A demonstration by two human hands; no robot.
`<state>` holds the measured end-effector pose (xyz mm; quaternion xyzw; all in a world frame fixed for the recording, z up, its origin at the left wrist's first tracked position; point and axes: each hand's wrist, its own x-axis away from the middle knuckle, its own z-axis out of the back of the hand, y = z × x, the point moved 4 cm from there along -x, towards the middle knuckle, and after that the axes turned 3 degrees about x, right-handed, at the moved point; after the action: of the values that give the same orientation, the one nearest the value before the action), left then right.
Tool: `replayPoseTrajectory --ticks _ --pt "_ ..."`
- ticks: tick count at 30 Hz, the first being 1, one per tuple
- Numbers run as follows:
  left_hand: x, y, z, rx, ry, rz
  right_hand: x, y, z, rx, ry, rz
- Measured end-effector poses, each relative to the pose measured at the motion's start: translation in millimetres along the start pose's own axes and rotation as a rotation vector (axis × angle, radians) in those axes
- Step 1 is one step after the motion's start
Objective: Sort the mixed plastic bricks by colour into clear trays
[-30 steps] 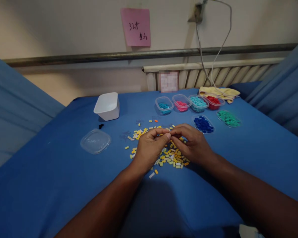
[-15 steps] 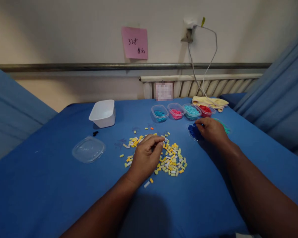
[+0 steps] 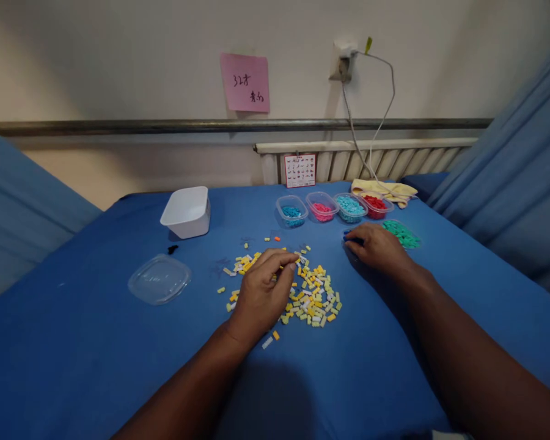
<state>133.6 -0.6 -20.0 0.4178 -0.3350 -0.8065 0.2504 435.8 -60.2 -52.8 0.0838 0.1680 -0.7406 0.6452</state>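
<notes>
We note the right hand (image 3: 379,246) nearest the dark blue pieces (image 3: 347,233), which lie right at its fingers, mostly hidden by them; a single piece's long axis is too small to read. Thumb and index close together; pinch or gap, we cannot tell. Left hand (image 3: 266,290): fingers curled above the yellow and white pieces (image 3: 318,296), hold unclear to us.

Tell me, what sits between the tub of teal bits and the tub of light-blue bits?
A clear tub of pink pieces, as the head view shows.
</notes>
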Motion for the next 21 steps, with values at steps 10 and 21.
replayPoseTrajectory --ticks 10,21 --pt "0.0 1.4 2.4 -0.023 -0.002 -0.016 9.2 21.7 9.9 -0.027 -0.058 -0.144" --pt "0.1 -3.2 4.1 -0.052 0.030 -0.085 1.0 -4.8 6.6 0.096 -0.033 0.072"
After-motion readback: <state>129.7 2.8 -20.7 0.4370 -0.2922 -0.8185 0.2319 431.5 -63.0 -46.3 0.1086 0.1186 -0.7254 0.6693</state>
